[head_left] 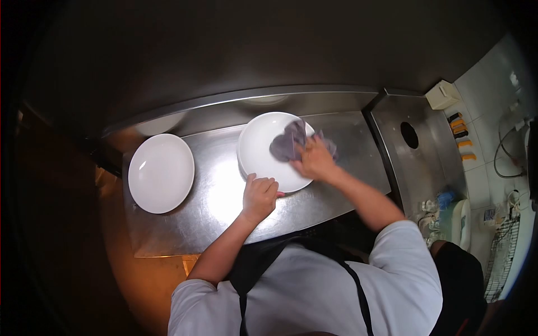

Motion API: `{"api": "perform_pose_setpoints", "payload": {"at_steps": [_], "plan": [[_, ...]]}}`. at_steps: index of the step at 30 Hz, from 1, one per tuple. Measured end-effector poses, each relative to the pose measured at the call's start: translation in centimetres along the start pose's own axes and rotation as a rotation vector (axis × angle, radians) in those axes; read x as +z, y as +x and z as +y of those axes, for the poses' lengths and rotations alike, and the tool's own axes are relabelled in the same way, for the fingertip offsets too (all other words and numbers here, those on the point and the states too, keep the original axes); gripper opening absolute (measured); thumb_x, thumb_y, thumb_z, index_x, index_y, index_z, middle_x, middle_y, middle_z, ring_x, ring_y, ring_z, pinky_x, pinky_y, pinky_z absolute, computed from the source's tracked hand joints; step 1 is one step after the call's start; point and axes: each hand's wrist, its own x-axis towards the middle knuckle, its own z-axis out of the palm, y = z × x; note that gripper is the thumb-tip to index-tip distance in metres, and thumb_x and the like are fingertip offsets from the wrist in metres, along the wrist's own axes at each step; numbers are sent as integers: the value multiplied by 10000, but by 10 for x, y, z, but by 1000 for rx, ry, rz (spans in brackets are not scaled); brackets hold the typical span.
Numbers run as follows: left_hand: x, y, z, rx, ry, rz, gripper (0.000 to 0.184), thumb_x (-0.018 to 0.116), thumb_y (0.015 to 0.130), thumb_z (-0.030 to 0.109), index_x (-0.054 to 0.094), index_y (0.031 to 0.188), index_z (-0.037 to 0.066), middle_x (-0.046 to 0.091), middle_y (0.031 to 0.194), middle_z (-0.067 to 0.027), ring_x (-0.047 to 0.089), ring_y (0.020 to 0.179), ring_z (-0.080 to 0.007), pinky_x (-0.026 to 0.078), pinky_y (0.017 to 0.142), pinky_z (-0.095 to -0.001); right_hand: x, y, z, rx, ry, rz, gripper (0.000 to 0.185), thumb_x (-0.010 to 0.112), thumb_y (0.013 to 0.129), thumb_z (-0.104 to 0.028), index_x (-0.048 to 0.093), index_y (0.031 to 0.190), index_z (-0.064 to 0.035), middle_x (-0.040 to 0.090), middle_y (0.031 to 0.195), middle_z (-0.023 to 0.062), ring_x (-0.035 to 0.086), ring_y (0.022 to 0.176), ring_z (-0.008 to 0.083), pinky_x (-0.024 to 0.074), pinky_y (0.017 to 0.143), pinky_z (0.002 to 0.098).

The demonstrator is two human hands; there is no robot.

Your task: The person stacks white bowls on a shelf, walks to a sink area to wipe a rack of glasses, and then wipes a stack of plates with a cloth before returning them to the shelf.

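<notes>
L hand [260, 197] w/ grip on plate [260, 137], R [315, 161] on cloth [287, 144], steel ctr [216, 173], tiled wall [483, 140]

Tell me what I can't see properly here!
In the head view:
Middle round white plate: partly covered by crumpled purple-grey cloth and right hand.
Round black opening: too dark inside.
White short-sleeved shirt: cut off by bottom edge.
Clear glasses: too small to count.

The person before me, lower centre of the frame, wears a white short-sleeved shirt [314, 291] and a black apron [253, 264] with narrow black straps [362, 294]; both forearms [364, 196] are bare.
</notes>
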Motion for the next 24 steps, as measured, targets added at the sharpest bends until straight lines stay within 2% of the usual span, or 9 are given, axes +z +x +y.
{"api": "perform_pose_setpoints", "payload": {"at_steps": [3,4,7,9,12,16,19,22,24], "plan": [[2,0,0,-15,-69,67,183,735,741,159,640,842,40,631,916,-83,583,868,-260,395,924,-522,-3,-28,-57,187,330,-81,494,552,921,-438,675,1073,16,690,874,242,649,859,430,468,886,496],[10,-12,-11,-31,-61,-31,277,778,704,187,609,861,34,601,1066,-159,559,1044,-334,361,998,-550,-6,-32,-75,189,514,-18,474,554,924,-420,675,1029,26,685,857,252,653,841,434,482,836,486],[14,-23,-13,-168,-56,274,486,849,632,203,583,1002,34,440,1340,-269,557,1150,-398,331,1051,-592,-19,-27,-90,325,1003,110,433,558,930,-376,647,975,46,675,867,264,656,843,427,492,785,472],[-5,-12,-2,-303,-59,180,652,909,593,312,515,1028,28,226,1461,-381,384,1297,-510,268,1104,-595,-31,-9,-79,331,1282,311,430,556,932,-375,641,959,46,673,876,264,665,845,408,496,778,472],[-1,-15,-4,-533,-405,148,701,916,601,421,477,990,37,84,1488,-467,139,1398,-615,181,1133,-623,-61,21,-31,142,653,226,435,603,893,-381,652,1115,-11,670,1014,228,620,1040,381,447,933,479],[-3,-10,-16,-364,-182,31,633,916,617,375,464,922,53,128,1484,-459,119,1406,-617,187,1149,-595,4,53,17,-144,-60,167,642,660,835,-418,535,1409,-160,509,1339,293,358,1370,466,216,1150,587],[-3,-10,-22,-348,-169,14,715,935,584,367,439,984,44,146,1491,-441,207,1395,-580,243,1147,-552,34,67,-3,-20,115,125,724,659,825,-457,442,1484,-250,375,1447,317,217,1417,522,96,1162,636],[8,-15,-17,-596,-429,150,847,960,538,346,370,1071,57,203,1512,-413,386,1367,-445,356,1105,-477,65,68,-38,-101,306,103,752,558,892,-550,373,1519,-179,382,1444,305,233,1429,476,124,1175,594],[20,-22,-22,-620,-522,165,1135,972,541,296,184,1319,45,227,1536,-354,483,1277,-344,406,1064,-415,62,57,-69,-126,433,63,755,536,909,-562,411,1471,-74,430,1365,306,343,1342,470,221,1135,569]]}}
